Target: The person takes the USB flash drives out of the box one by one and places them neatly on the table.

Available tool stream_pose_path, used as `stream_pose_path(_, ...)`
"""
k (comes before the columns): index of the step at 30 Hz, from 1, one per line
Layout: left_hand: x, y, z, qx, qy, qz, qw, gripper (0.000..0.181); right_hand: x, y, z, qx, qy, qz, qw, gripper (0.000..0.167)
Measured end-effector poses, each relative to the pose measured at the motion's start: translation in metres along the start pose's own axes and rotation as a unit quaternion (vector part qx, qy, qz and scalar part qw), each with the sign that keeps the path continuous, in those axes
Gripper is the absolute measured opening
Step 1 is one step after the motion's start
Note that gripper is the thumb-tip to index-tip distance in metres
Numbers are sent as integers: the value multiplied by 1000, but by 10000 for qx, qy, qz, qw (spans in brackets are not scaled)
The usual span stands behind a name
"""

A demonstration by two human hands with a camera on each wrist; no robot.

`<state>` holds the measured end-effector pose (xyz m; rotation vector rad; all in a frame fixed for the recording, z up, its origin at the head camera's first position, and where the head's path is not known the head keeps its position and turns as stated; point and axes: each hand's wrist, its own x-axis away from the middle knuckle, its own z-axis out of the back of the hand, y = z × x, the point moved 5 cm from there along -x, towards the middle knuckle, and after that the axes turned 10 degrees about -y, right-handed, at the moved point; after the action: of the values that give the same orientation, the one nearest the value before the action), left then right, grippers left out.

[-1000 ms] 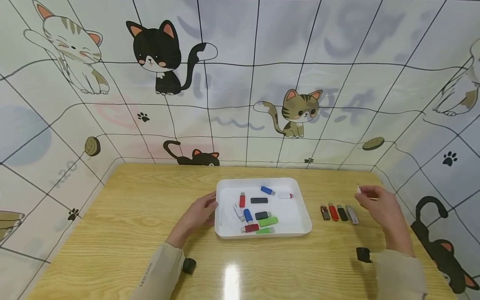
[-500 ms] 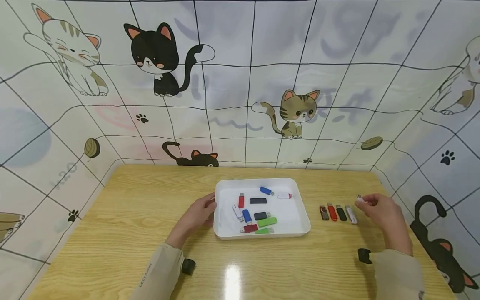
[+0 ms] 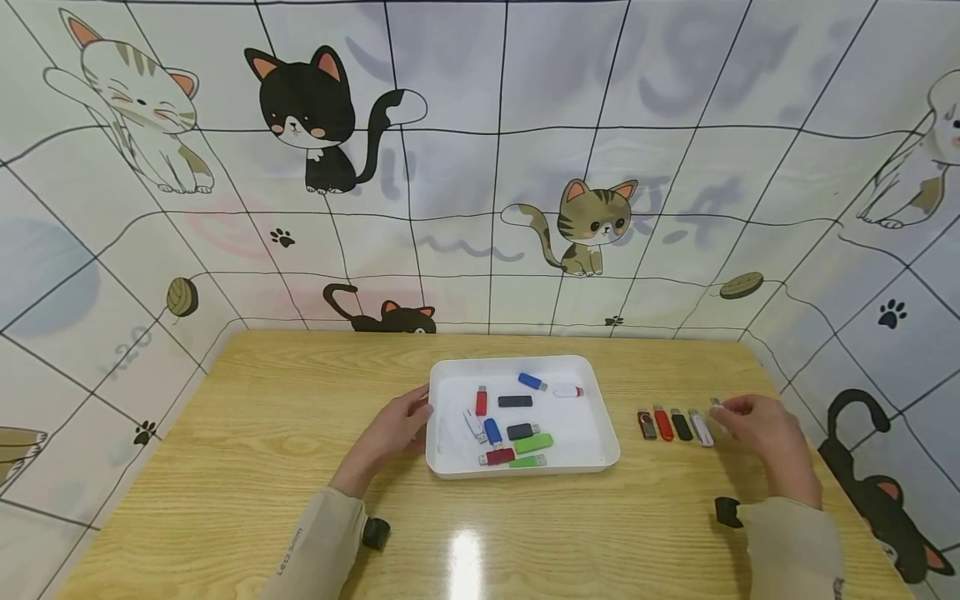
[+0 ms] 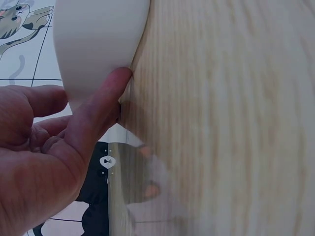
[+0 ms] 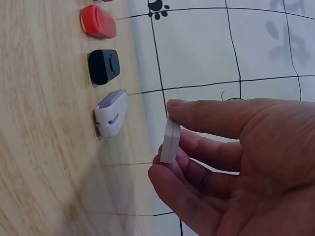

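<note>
My right hand (image 3: 767,429) pinches a white USB flash drive (image 5: 171,140) between thumb and fingers, slightly above the table. Left of it on the table, a row of drives holds a dark brown one (image 3: 647,425), a red one (image 3: 663,423), a black one (image 3: 682,425) and a white-and-grey one (image 3: 701,428). At the left end of a white tray (image 3: 600,454), my left hand (image 3: 390,429) grips the side, its thumb low on the outer wall in the left wrist view. Inside the tray lie several flash drives, among them a bright green one (image 3: 533,443) and a blue one (image 3: 532,382).
The wooden table (image 3: 247,433) stretches out around the tray, with a light reflection near its front. A cloth wall (image 3: 457,167) printed with cats and grid lines closes off the back and both sides.
My right hand has come down a little toward the table with the white flash drive, beside the row's right end. The left hand stays at the tray; the view has shifted slightly.
</note>
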<state>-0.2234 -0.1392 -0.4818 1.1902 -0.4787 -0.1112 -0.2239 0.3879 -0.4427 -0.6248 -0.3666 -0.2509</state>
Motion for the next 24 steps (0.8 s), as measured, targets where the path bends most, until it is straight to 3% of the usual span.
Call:
stream_pose_path(12, 0, 0, 0, 50, -29, -16, 10000, 52, -3, 5, -8, 136, -122, -7, 9998, 56)
stream_pose_path(24, 0, 0, 0, 116, -21, -15, 9999, 53, -6, 7, -13, 136, 34, -36, 9999, 49)
